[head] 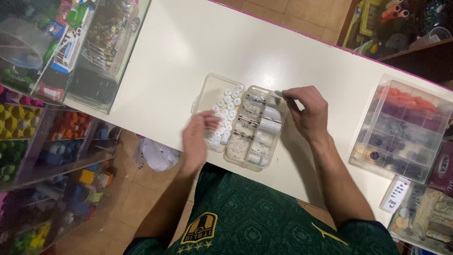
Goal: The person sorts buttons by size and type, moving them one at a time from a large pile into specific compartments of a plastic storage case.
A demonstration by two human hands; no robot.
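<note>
Fingers (286, 96) of my right hand (309, 111) pinch a small white button (278, 93) above the clear plastic compartment box (255, 126); my left hand (198, 137) hovers open beside it.

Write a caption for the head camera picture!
Two hands, left and right, sort white buttons in a clear box.

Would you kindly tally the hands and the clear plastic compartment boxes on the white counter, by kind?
Hands: 2, the left hand and the right hand.
Clear compartment boxes: 2, the open button box and the larger box of coloured items.
Total: 4.
</note>
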